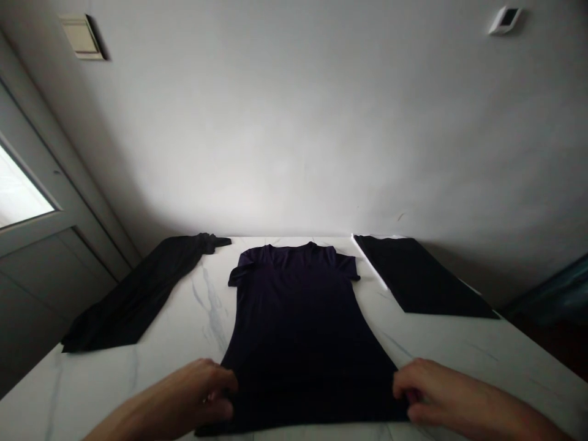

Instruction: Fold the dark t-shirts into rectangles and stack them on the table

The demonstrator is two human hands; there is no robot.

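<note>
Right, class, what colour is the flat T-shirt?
The T-shirt is plain very dark purple-navy, best seen in the head view.

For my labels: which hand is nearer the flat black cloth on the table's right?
Right hand: nearer, at the hem of the dark T-shirt, in front of the black cloth. Left hand: farther, at the hem's other side, with the T-shirt between it and the cloth.

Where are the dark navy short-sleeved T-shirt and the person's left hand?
Dark navy short-sleeved T-shirt (pixel 298 324): head view, middle of its body.
Left hand (pixel 202 392): head view, back of the hand.
</note>
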